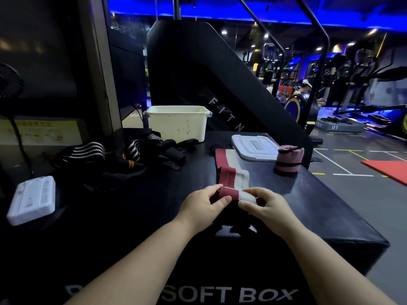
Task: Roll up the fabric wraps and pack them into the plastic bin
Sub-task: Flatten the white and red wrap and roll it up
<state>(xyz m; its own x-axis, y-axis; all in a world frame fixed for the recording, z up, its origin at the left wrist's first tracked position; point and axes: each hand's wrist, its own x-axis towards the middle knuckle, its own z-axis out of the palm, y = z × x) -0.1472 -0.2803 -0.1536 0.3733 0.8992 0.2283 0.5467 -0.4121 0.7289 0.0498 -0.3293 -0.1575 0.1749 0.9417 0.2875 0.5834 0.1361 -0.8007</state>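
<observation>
A white case (30, 200) is lying at the desk's (132, 216) left edge. Black striped wraps (114, 157) are sitting heaped beside it, and the bin (178, 124) is standing open behind them. The left hand (199, 208) and right hand (264, 208) are pinching the rolled near end of a red-and-white wrap (229, 170), fingers (222, 200) curled on it. Its tail is trailing away toward the lid (255, 146). A pink roll (289, 159) is standing upright just right of the lid.

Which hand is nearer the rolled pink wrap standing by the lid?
Right. The right hand, pinching the red-and-white wrap, is nearer the camera and slightly left of the rolled pink wrap; the left hand, gripping the same wrap, is farther left.
</observation>
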